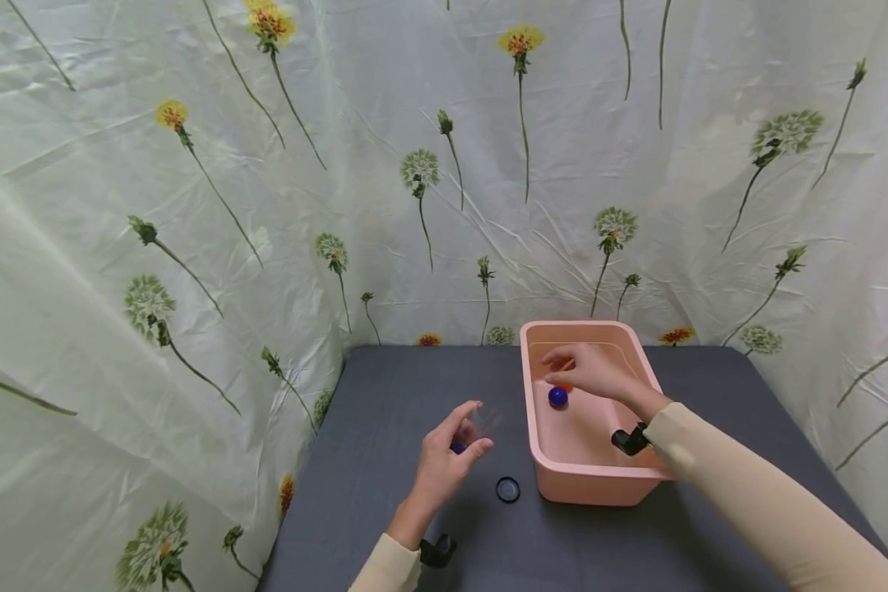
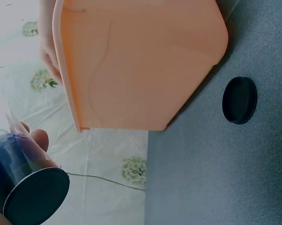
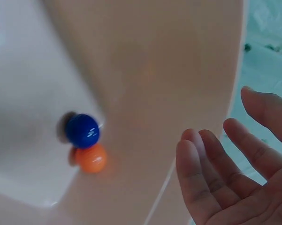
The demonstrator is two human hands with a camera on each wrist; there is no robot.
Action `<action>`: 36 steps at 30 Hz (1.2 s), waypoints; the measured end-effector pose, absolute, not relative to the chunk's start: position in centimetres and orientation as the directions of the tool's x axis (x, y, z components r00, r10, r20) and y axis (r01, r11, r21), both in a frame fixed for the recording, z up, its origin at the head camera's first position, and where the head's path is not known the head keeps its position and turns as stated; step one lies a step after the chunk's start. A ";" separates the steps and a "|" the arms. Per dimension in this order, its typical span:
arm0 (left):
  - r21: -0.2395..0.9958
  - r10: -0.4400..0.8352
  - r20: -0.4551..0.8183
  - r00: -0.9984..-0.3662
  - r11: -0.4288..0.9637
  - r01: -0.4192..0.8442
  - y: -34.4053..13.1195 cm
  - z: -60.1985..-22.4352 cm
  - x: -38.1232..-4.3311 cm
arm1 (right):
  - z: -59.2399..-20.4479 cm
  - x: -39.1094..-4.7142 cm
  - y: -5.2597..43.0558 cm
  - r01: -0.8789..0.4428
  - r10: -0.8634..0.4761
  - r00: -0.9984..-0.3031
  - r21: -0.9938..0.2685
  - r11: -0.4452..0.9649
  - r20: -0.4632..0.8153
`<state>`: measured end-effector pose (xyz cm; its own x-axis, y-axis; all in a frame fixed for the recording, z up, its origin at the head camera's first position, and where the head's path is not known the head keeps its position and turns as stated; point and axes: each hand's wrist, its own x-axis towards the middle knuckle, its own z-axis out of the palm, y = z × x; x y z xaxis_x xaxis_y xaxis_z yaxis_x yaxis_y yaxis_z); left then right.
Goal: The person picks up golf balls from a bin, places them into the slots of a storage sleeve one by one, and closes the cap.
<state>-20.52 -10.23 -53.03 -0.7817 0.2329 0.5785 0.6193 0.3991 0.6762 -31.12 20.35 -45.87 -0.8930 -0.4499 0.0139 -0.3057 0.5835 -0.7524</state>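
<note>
My left hand (image 1: pixel 442 460) grips a clear cylindrical container (image 2: pixel 35 154) with a black end, tilted, left of the pink bin (image 1: pixel 590 487). Something blue, seemingly a ball (image 1: pixel 457 448), shows through its wall. Over the bin's inside hovers my right hand (image 1: pixel 588 372), fingers loosely bent and apart, with nothing held in the right wrist view. On the bin floor a shiny blue ball (image 3: pixel 82 131) touches an orange ball (image 3: pixel 92 158), close to a wall. A round black lid (image 1: pixel 508 490) lies on the table between my left hand and the bin.
The dark grey table (image 1: pixel 407 378) carries the bin at its right side. A pale curtain (image 1: pixel 370 164) printed with dandelions hangs behind and along both sides. The bin's high rim (image 1: pixel 529 395) stands between my two hands.
</note>
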 end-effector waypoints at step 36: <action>0.711 0.224 0.565 -0.794 0.356 0.607 -11.0 -53.2 -21.0 | -53.6 -37.3 22.2 0.038 -0.305 -0.865 -0.658 0.752 -0.399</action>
